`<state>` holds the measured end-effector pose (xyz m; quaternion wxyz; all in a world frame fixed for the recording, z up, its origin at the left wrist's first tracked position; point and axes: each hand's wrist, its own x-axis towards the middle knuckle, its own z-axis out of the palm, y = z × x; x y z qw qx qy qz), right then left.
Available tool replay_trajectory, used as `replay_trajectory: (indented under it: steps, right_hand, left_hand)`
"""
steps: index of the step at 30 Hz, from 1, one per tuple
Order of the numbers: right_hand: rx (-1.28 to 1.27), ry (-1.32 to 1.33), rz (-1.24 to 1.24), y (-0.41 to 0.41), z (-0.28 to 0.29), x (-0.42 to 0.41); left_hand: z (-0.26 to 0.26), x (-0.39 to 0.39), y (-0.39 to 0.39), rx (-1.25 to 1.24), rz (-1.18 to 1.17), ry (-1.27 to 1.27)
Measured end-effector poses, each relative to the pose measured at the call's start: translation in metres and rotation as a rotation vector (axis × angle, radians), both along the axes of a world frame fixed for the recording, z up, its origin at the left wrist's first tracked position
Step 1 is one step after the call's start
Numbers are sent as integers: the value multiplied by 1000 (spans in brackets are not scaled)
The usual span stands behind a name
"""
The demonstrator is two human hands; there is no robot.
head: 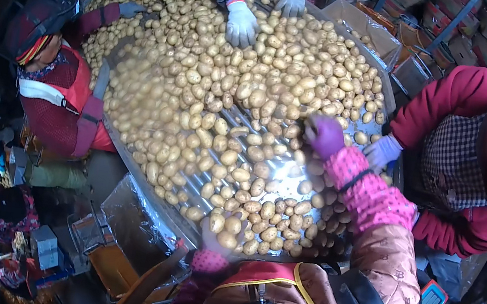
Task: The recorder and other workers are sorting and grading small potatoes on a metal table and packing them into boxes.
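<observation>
Potatoes lie spread over a ribbed metal sorting table, heaped toward its far side. At the near edge, my left hand, in a pale purple glove and pink dotted sleeve, cups a few potatoes against its palm and fingers. My right hand, in a purple glove, reaches to the middle right of the table. It touches the edge of the potato heap; its fingertips are blurred and partly hidden, so its grip is unclear.
Co-workers stand around the table: gloved hands rest on the far heap, a person works at the left, and another person's gloved hand is close to my right arm. Plastic-lined boxes and a plastic-lined container flank the table.
</observation>
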<state>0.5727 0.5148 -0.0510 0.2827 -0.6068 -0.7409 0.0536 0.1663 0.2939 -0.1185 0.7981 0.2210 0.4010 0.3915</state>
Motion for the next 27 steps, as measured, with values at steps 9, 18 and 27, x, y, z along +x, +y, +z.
replay_trajectory:
  steps: [9,18,27]
  right_hand:
    - [-540,-478,20,54,40,-105]
    - [-301,-265,271,-50,-10,-72]
    - [-220,-18,-281,79,20,29]
  left_hand:
    - [26,16,12,-71,136,129]
    - [34,24,15,-64,159,179]
    - [21,28,2,-29,236,243]
